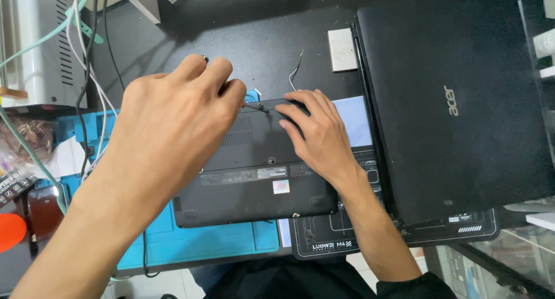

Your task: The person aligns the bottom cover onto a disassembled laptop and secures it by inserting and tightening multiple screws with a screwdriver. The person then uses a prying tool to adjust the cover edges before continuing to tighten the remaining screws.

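While both hands (167,120) (315,131) crowd laptop base (254,183) rear edge, front edge free.

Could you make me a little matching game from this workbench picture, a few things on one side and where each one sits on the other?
Things:
1. small black laptop base, underside up
2. large closed black laptop
3. blue rubber work mat
4. pale grey flat square block

Places:
A. under the small laptop base
B. far right of the desk
C. under both hands
D. beside the large laptop's top left corner

Pairs: 1-C, 2-B, 3-A, 4-D
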